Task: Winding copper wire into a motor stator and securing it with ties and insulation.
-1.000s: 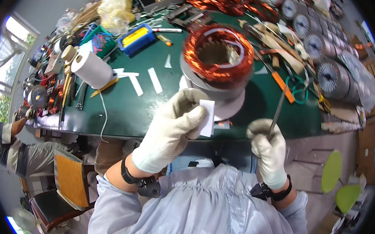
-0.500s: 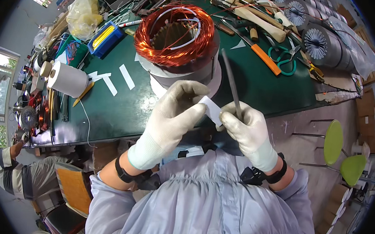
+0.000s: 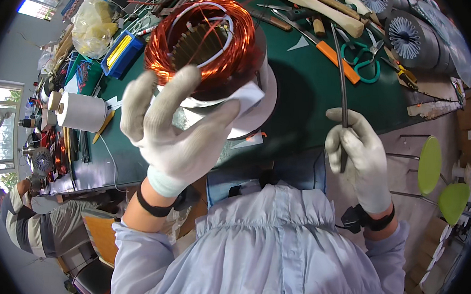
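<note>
My left hand (image 3: 179, 126), in a white glove, is raised in front of a motor stator (image 3: 263, 67), its fingers spread apart. A coil of copper wire (image 3: 243, 33) bulges from the stator's top, with a white ring tube on it. Beside my left thumb, a white paper slip (image 3: 251, 98) lies against the stator's near side; the thumb covers part of it. My right hand (image 3: 361, 156), also gloved, is closed around a thin dark metal rod (image 3: 340, 67) held nearly upright over the table's front edge.
On the green table (image 3: 298, 105) lie an orange-handled tool (image 3: 337, 61), green-handled scissors (image 3: 367, 69) and mallets. A blue box (image 3: 123, 54) of yellow sticks and a white thread spool (image 3: 82, 111) stand left. Green chairs (image 3: 430, 165) are at right; another person (image 3: 49, 229) sits at left.
My hands have parted: the left moved up to the stator and its fingers spread. My right hand moved right with the rod, away from the paper slip both hands held.
</note>
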Motion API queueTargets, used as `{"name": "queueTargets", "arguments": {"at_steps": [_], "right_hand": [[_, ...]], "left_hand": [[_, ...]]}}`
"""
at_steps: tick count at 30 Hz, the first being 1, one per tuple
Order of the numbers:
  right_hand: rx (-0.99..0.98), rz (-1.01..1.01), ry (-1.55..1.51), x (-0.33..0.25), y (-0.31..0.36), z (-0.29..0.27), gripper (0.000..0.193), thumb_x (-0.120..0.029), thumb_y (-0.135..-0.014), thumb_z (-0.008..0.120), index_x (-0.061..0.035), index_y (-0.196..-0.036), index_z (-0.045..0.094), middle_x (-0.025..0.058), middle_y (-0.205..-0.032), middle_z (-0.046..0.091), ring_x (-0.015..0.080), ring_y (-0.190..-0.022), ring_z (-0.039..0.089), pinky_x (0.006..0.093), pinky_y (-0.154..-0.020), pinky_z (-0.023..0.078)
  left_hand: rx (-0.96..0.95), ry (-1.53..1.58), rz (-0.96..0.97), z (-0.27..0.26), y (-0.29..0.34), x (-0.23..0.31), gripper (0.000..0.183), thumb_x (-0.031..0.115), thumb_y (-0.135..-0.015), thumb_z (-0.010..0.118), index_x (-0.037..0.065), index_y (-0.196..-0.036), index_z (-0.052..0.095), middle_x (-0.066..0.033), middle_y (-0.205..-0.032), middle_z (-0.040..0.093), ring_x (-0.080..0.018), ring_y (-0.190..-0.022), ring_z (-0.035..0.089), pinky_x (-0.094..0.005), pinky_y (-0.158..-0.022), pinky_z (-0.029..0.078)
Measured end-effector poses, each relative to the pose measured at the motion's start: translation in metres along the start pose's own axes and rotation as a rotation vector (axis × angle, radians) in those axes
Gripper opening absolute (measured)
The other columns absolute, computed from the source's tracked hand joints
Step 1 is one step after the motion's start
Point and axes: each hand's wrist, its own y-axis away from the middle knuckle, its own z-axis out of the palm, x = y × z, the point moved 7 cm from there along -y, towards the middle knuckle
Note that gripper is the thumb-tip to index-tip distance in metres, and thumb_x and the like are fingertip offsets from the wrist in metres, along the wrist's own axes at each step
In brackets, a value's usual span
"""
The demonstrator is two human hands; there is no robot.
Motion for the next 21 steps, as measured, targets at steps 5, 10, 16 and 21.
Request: {"name": "queueTargets", "arguments": {"at_steps": [5, 10, 16, 21], "right_hand": [[-0.110, -0.031, 0.307, -0.024, 0.013, 0.004, 0.048, 0.000, -0.099, 0.048, 0.0029, -0.147, 0.051, 0.0038, -0.083, 0.065, 0.0046, -0.064, 0.055, 0.0214, -0.061, 0.045], [0.029, -0.230, 0.698, -0.041, 0.001, -0.019, 0.044, 0.004, -0.096, 0.051, -0.0011, -0.139, 0.061, 0.0022, -0.089, 0.069, 0.0045, -0.066, 0.053, 0.0243, -0.064, 0.046], [-0.114, -1.186, 1.345, -0.029, -0.079, 0.003, 0.033, -0.011, -0.093, 0.062, -0.0053, -0.125, 0.066, 0.0190, -0.118, 0.066, 0.0376, -0.097, 0.067, 0.0430, -0.085, 0.056], [-0.090, -0.867, 1.225, -0.043, -0.118, 0.054, 0.049, -0.020, -0.086, 0.068, -0.0092, -0.133, 0.063, 0.0181, -0.132, 0.058, 0.0399, -0.121, 0.056, 0.0490, -0.105, 0.046]], "left_hand": [[-0.185, 0.038, -0.176, 0.031, -0.013, -0.003, 0.028, 0.010, -0.067, 0.085, 0.026, -0.090, 0.082, -0.0111, -0.148, 0.057, -0.0375, -0.142, 0.041, -0.0473, -0.120, 0.027], [-0.296, 0.005, -0.149, 0.035, -0.015, -0.004, 0.038, 0.012, -0.064, 0.085, 0.020, -0.101, 0.080, -0.0129, -0.143, 0.060, -0.0357, -0.132, 0.053, -0.0481, -0.115, 0.031], [-0.223, -0.072, -0.165, 0.038, -0.016, 0.001, 0.031, 0.023, -0.067, 0.084, 0.027, -0.097, 0.079, -0.0071, -0.135, 0.061, -0.0303, -0.119, 0.053, -0.0531, -0.114, 0.031], [-0.223, -0.073, -0.160, 0.032, -0.013, 0.002, 0.030, 0.022, -0.067, 0.083, 0.025, -0.096, 0.079, -0.0084, -0.134, 0.062, -0.0297, -0.116, 0.056, -0.0527, -0.114, 0.031]]}}
